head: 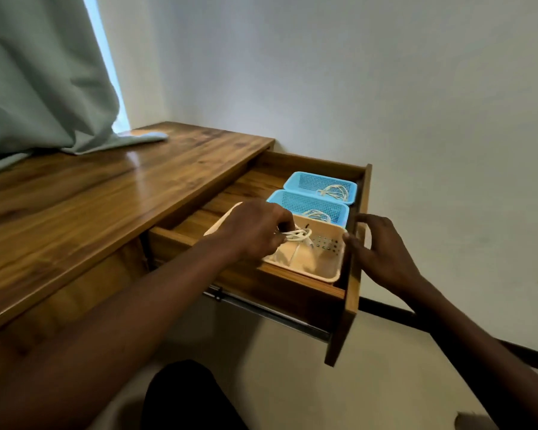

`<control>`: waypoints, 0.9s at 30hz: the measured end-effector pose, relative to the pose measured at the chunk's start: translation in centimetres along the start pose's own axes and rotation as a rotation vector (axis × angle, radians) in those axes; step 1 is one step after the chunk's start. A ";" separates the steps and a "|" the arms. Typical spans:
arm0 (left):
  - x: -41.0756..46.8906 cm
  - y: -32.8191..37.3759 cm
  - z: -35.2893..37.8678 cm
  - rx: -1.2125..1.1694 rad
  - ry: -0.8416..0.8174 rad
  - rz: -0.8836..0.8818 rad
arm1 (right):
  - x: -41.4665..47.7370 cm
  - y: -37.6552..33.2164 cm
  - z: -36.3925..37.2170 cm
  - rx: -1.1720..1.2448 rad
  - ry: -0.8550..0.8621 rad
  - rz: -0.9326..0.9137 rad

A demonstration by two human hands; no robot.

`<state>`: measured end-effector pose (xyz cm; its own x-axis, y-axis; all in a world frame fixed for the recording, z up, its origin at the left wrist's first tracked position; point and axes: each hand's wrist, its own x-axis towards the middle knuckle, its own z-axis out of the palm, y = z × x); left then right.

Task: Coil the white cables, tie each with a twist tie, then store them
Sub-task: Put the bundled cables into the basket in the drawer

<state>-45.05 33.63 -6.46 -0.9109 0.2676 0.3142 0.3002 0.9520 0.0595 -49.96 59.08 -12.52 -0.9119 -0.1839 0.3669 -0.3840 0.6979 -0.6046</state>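
Note:
My left hand (255, 231) holds a coiled white cable (298, 235) over the beige basket (323, 268) at the near end of the open drawer (351, 293). A dark twist tie sticks up from the coil. My right hand (376, 243) grips the top edge of the drawer front, thumb inside and fingers curled over it. Behind the beige basket sit two blue baskets. The middle blue basket (295, 201) holds a coiled white cable (319, 216). In the far blue basket (311, 181) lies another coiled white cable (334, 192).
The drawer juts out from a wooden desk (90, 206) on metal slides. A grey-green curtain (41, 79) drapes onto the desk's far left corner. A white wall stands behind, with a dark baseboard (392, 311) along the pale floor.

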 end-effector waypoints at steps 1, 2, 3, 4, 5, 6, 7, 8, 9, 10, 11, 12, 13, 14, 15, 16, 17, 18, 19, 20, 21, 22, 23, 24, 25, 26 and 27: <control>0.6 0.6 0.7 0.054 -0.046 -0.008 | -0.3 0.6 0.3 0.064 -0.012 0.047; 1.2 1.2 1.5 0.096 -0.101 -0.008 | -0.5 1.4 0.4 0.147 -0.029 0.092; 1.5 1.6 2.1 0.122 -0.155 -0.002 | -0.8 1.9 0.6 0.245 -0.054 0.130; 1.7 1.9 2.5 0.137 -0.201 0.006 | -1.0 2.4 0.7 0.355 -0.082 0.160; 1.8 2.1 2.6 0.149 -0.231 0.012 | -1.1 2.9 0.8 0.456 -0.105 0.184; 1.8 2.2 2.4 0.162 -0.234 0.020 | -1.1 3.2 1.0 0.543 -0.118 0.206; 1.8 2.7 2.1 0.179 -0.203 0.033 | -1.2 3.5 1.0 0.628 -0.128 0.237; 1.8 3.2 1.6 0.173 -0.144 0.048 | -1.1 3.7 1.1 0.715 -0.141 0.263; 1.6 4.3 1.2 0.115 -0.083 0.081 | -1.2 3.9 1.2 0.793 -0.163 0.272; 1.3 5.8 0.7 0.022 -0.041 0.133 | -1.1 4.2 1.3 0.848 -0.183 0.264; 1.0 7.4 0.3 -0.063 -0.047 0.202 | -1.1 4.5 1.4 0.890 -0.198 0.251; 0.6 9.2 0.0 -0.097 -0.103 0.292 | -1.1 4.8 1.4 0.932 -0.207 0.248; 0.3 10.7 0.1 -0.052 -0.183 0.394 | -1.0 5.0 1.3 0.972 -0.218 0.253; 0.1 11.7 0.7 0.053 -0.274 0.497 | -0.8 5.2 1.3 1.003 -0.231 0.265; -0.1 12.2 1.3 0.188 -0.365 0.579 | -0.5 5.4 1.4 1.022 -0.240 0.284; -0.2 12.1 2.1 0.322 -0.437 0.628 | -0.2 5.6 1.5 1.036 -0.244 0.303; -0.4 11.7 2.6 0.436 -0.476 0.651 | 0.2 5.9 1.8 1.054 -0.254 0.322; -0.6 11.0 2.9 0.524 -0.488 0.667 | 0.6 6.1 2.3 1.080 -0.267 0.333; -1.0 10.2 3.0 0.580 -0.486 0.672 | 0.9 6.1 2.9 1.109 -0.288 0.343; -1.4 9.4 3.0 0.605 -0.473 0.668 | 1.3 6.0 3.6 1.127 -0.305 0.349; -1.9 8.6 2.9 0.603 -0.457 0.660 | 1.5 5.7 4.2 1.127 -0.318 0.347; -2.3 7.9 2.7 0.597 -0.446 0.642 | 1.8 5.0 5.0 1.115 -0.325 0.340; -2.7 7.0 2.4 0.597 -0.450 0.620 | 2.2 4.1 5.9 1.099 -0.328 0.327; -3.1 6.1 2.0 0.608 -0.465 0.590 | 2.6 3.0 6.9 1.079 -0.334 0.305; -3.4 5.1 1.6 0.627 -0.489 0.560 | 3.1 1.8 7.9 1.058 -0.339 0.282; -3.6 4.2 1.1 0.651 -0.504 0.533 | 3.6 0.6 8.8 1.037 -0.345 0.258; -3.9 3.0 0.8 0.678 -0.516 0.504 | 4.0 -0.7 9.8 1.021 -0.353 0.243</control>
<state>-40.85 35.62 -8.25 -0.7810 0.5434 -0.3078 0.6081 0.5491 -0.5733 -54.76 51.09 -17.58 -0.9067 -0.4202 0.0358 0.0198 -0.1272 -0.9917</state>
